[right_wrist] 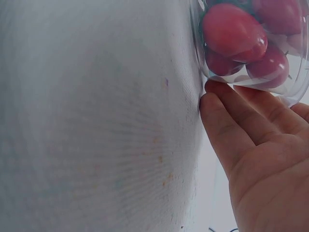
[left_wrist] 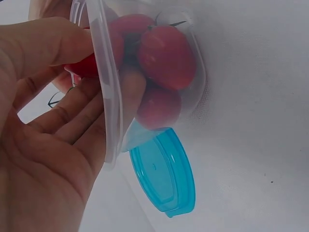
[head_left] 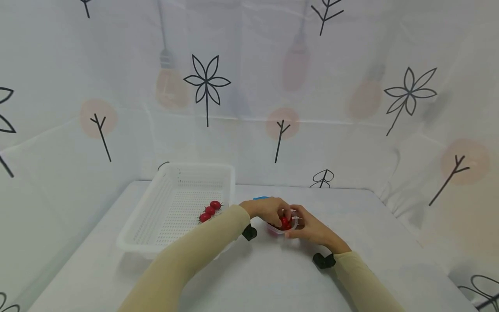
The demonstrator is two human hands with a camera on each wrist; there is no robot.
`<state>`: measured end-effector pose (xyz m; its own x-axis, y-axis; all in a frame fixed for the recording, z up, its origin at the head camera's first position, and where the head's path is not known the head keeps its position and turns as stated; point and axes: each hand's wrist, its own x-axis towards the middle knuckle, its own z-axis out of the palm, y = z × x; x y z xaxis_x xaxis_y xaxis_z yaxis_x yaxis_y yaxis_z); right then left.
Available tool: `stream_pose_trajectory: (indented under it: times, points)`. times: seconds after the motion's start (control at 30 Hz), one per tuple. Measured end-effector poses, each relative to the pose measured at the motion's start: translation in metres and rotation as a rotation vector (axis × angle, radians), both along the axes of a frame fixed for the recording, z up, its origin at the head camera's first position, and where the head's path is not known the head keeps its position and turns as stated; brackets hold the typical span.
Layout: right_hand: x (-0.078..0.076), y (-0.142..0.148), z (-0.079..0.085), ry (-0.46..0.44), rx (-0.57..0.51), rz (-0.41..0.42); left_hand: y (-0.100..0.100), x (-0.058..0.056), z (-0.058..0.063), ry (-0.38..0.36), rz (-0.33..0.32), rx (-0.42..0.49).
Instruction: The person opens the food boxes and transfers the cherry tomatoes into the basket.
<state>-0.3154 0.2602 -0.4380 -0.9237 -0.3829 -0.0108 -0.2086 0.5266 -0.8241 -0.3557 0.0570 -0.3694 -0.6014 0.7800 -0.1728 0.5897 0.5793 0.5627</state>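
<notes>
My left hand (head_left: 270,210) reaches down into the mouth of a clear plastic container (head_left: 277,231), fingertips past its rim. In the left wrist view its thumb and fingers pinch a red cherry tomato (left_wrist: 86,66) at the opening. Several other tomatoes (left_wrist: 168,57) lie inside, seen through the wall. From the right side, my right hand (head_left: 312,227) holds the container steady, thumb near the front and fingers around the far side. The right wrist view shows its fingertips against the container wall, close to the tabletop.
A white perforated basket (head_left: 134,216) stands to the left, with a short row of red tomatoes (head_left: 209,210) at its right side. Behind the container lies a translucent blue lid (left_wrist: 164,176). A patterned cloth backdrop (head_left: 249,95) rises behind the white table (head_left: 265,277).
</notes>
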Motion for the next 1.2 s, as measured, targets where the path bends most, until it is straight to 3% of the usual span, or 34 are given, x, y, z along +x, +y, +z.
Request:
stream_pose_trajectory:
  times: [0.6,0.87,1.0,1.2]
  points:
    - [0.0,0.0,-0.001,-0.015,0.026,-0.019,-0.002,-0.002,0.006,0.026,0.028,0.036]
    - [0.001,-0.002,-0.003,-0.02,0.026,-0.038,-0.016,0.004,0.023,0.083,0.033,0.085]
    - [0.0,-0.003,-0.003,-0.012,0.052,-0.054,-0.031,0.008,0.036,0.113,0.04,0.132]
    - [0.0,-0.004,-0.002,-0.03,0.079,-0.094,-0.058,0.013,0.049,0.103,0.075,0.181]
